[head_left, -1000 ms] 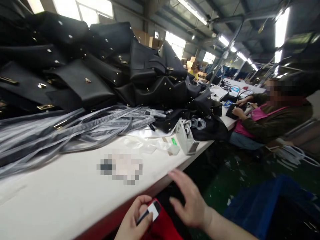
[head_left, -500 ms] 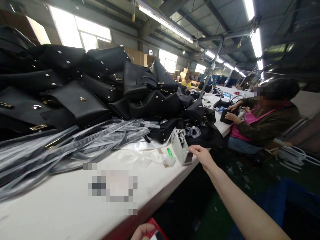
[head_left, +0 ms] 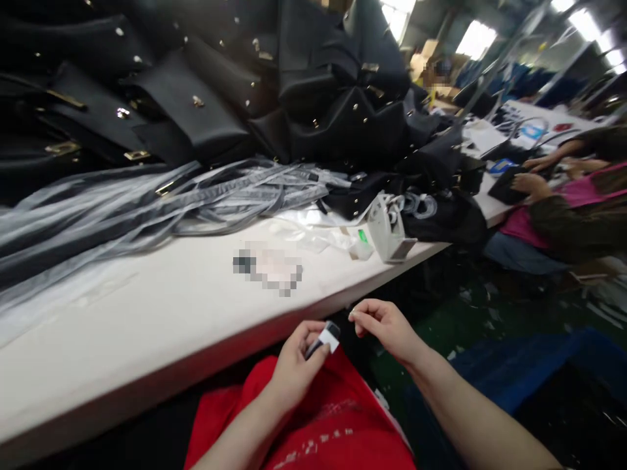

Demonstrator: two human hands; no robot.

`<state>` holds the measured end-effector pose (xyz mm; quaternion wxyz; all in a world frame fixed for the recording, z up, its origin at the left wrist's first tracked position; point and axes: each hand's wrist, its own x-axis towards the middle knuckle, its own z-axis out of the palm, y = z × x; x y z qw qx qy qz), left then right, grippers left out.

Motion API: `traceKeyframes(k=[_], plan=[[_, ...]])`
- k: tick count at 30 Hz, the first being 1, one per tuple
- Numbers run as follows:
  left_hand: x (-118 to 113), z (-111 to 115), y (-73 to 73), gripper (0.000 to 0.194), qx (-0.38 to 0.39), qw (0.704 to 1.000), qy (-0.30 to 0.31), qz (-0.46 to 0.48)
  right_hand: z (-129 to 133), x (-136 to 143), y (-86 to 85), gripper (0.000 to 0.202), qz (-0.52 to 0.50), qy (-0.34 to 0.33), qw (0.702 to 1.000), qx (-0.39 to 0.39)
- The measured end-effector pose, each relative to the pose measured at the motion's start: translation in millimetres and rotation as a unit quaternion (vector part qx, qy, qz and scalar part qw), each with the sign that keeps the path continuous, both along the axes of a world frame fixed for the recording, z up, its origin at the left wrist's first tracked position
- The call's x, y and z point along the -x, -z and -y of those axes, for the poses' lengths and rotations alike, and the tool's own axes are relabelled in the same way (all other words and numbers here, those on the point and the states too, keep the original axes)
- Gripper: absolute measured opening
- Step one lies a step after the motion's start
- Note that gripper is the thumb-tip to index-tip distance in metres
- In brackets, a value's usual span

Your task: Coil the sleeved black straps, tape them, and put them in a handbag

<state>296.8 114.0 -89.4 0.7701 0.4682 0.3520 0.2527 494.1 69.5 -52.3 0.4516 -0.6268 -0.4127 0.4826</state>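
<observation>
My left hand (head_left: 298, 362) is closed around a short dark strap-like piece (head_left: 313, 348) with a white patch (head_left: 330, 336) near its end, held above my red apron (head_left: 323, 424). Just to the right, my right hand (head_left: 385, 326) is raised with thumb and forefinger pinched together. Something tiny and pale seems to be at those fingertips, too small to name. Past the hands, on the table's edge, stands a white plastic holder (head_left: 385, 228) that looks like a tape dispenser.
Black handbags (head_left: 196, 98) are heaped along the back of the white table (head_left: 161, 294). Plastic-wrapped straps (head_left: 220, 196) lie before them. A blurred-out item (head_left: 269, 264) lies nearer. A co-worker (head_left: 563, 202) sits at far right, handling a black piece. Blue material (head_left: 529, 369) lies low at right.
My right hand has drawn back from the white holder toward my left hand. My left hand has come up into fuller view with the dark piece. The view has tilted down.
</observation>
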Motion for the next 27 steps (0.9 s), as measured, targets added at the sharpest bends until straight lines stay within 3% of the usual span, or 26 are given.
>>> traceKeyframes(k=[5, 13, 19, 23, 27], plan=[[13, 0, -3.2, 0.038, -0.036, 0.998, -0.046, -0.004, 9, 48, 10.9, 0.031, -0.074, -0.079, 0.994, 0.033], [22, 0, -5.2, 0.034, -0.078, 0.995, -0.058, -0.020, 5, 56, 21.5, 0.041, -0.069, -0.067, 0.992, 0.086], [21, 1, 0.0, 0.031, -0.051, 0.995, -0.084, -0.006, 1, 60, 23.8, 0.043, -0.099, -0.080, 0.986, 0.110], [23, -2, -0.8, 0.031, -0.053, 0.985, -0.139, -0.086, 2, 70, 25.3, 0.041, -0.159, -0.099, 0.977, 0.102], [31, -5, 0.4, 0.030, -0.137, 0.964, -0.164, -0.161, -3, 85, 30.7, 0.042, -0.164, -0.065, 0.981, 0.083]])
